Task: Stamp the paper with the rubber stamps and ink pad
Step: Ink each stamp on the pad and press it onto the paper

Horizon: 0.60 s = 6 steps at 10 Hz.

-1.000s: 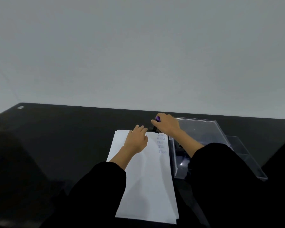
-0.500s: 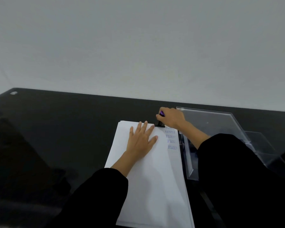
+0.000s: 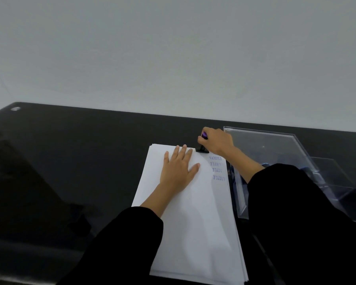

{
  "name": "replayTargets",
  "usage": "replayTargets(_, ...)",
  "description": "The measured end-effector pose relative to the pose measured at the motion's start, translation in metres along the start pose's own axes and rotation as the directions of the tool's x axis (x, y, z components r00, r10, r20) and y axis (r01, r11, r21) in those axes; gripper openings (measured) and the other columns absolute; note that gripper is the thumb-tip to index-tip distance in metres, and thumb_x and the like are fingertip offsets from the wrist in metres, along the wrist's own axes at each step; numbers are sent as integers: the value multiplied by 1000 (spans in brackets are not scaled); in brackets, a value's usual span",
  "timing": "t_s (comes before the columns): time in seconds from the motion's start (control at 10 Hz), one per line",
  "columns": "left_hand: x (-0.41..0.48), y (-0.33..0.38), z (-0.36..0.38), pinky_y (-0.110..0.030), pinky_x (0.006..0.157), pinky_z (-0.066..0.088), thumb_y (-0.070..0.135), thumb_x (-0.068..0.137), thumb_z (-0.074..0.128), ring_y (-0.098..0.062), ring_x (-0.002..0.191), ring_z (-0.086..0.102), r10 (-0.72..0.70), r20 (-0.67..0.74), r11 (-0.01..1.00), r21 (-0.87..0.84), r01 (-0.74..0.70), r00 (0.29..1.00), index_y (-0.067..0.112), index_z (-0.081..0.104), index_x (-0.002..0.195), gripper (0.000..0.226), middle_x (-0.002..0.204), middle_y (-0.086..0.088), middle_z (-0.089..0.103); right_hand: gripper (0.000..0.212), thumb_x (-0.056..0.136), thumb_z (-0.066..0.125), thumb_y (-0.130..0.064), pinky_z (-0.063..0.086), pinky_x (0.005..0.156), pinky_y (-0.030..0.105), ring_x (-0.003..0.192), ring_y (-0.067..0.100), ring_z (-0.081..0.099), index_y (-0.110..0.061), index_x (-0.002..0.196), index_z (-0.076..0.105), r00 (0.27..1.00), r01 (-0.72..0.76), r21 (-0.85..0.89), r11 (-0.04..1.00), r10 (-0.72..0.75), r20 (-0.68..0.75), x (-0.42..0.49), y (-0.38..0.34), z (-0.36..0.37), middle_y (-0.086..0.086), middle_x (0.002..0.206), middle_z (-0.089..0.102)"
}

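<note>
A stack of white paper (image 3: 193,223) lies on the black table (image 3: 70,161). Several blue "SAMPLE" imprints (image 3: 217,168) run down its far right edge. My left hand (image 3: 178,167) rests flat on the sheet with fingers spread. My right hand (image 3: 217,142) grips a rubber stamp (image 3: 202,149) with a purple top and black base, set down at the paper's far right corner. No ink pad can be made out.
A clear acrylic tray (image 3: 275,145) with compartments stands right of the paper, partly hidden by my right sleeve; dark items inside are indistinct. A pale wall runs behind the table's far edge. A metal fitting (image 3: 15,109) sits at the far left corner.
My left hand went from curled to flat with spread fingers on the paper. My right hand stays on the stamp at the far right corner. The view shifted.
</note>
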<state>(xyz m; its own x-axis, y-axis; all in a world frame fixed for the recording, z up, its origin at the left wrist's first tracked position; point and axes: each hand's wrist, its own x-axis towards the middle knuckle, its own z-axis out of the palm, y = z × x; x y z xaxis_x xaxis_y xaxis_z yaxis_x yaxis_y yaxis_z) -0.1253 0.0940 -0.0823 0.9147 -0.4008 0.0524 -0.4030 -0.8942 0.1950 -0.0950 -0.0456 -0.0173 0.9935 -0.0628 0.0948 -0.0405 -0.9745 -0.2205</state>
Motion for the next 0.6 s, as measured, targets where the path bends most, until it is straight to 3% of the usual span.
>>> replayTargets(0.3, -1, 1, -1, -42, 118, -1, 50, 98, 21, -18, 147, -2, -7, 4, 1000, -1, 7, 1000, 21, 8, 150, 61, 159, 1, 2, 18, 98, 41, -31, 26, 49, 19, 74, 17, 46, -15, 90, 41, 1000, 6, -38, 999, -7, -17, -2, -3, 0, 4, 82, 50)
replayTargets(0.5, -2, 1, -1, -42, 118, -1, 50, 98, 21, -17, 147, -2, -11, -4, 1000, -6, 11, 1000, 21, 8, 150, 61, 159, 1, 2, 19, 98, 40, -30, 35, 65, 26, 74, 17, 48, -13, 97, 47, 999, 9, -118, 993, -14, -39, -5, -12, 1, 5, 82, 50)
replayTargets(0.6, -1, 1, -2, -42, 118, -2, 50, 98, 21, -17, 147, -2, -12, 0, 1000, -4, 12, 1000, 21, 7, 150, 61, 159, 1, 2, 27, 98, 40, -29, 35, 65, 26, 72, 17, 48, -8, 108, 53, 998, -4, -117, 993, -3, -57, -6, -13, 3, 5, 81, 49)
